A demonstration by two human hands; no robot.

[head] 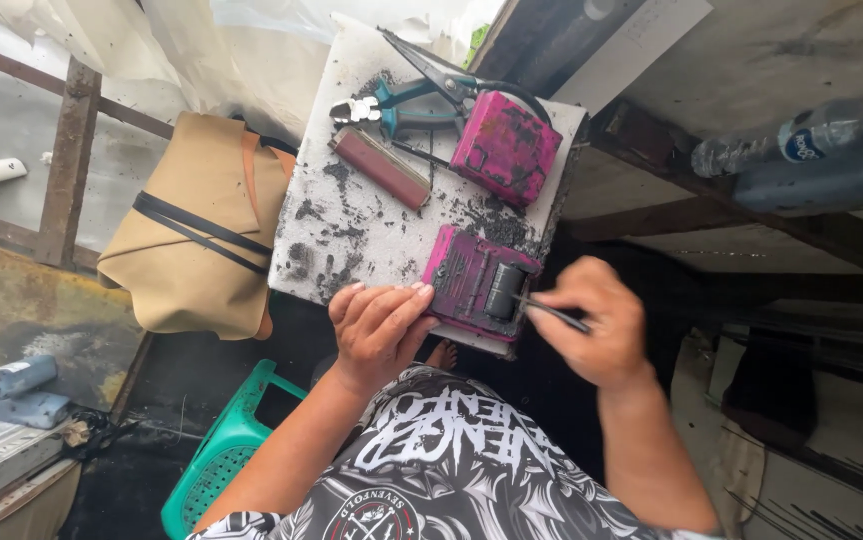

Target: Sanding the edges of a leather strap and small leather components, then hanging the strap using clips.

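My left hand (379, 325) presses down on the near edge of a white board (351, 225) smeared with black soot, fingertips touching a magenta plastic casing (466, 280) that holds a dark cylinder (504, 290). My right hand (596, 325) grips a thin dark tool (551, 311) whose tip touches that cylinder. A second magenta casing half (504, 147) lies farther up the board. Beside it rest a brown-red bar (381, 167), teal-handled pliers (391, 108) and scissors (431, 65).
A tan bag (196, 230) with black straps sits left of the board. A green plastic stool (221, 450) stands below it. Plastic bottles (801, 135) lie on a shelf at the upper right. Two grey cans (11, 390) rest at the far left.
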